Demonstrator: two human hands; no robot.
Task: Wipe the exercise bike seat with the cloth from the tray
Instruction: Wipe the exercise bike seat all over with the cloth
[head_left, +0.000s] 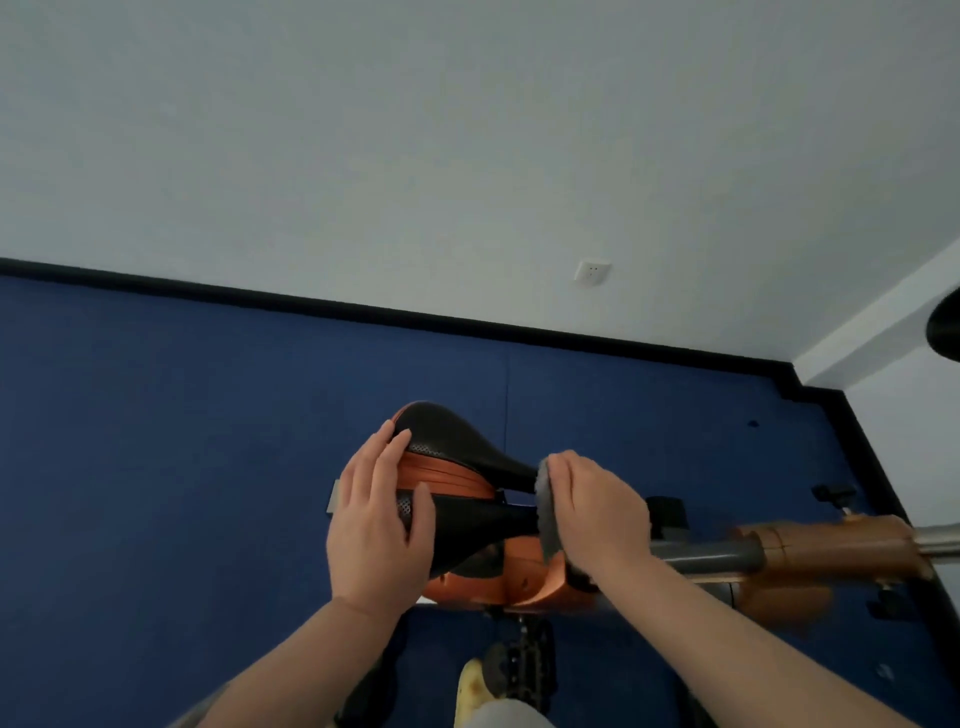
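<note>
The exercise bike seat (462, 457) is black with an orange groove down its middle and sits in the centre of the view. My left hand (379, 519) lies over the wide rear end of the seat and grips its edge. My right hand (597, 509) presses a grey cloth (545, 514) against the narrow nose of the seat. Most of the cloth is hidden under that hand. No tray is in sight.
The orange bike frame (519, 577) runs right into a grey and orange bar (810, 545). A black pedal (524, 660) and my yellow shoe (475, 686) are below. Blue carpet (182, 441) meets the white wall with a socket (592, 271).
</note>
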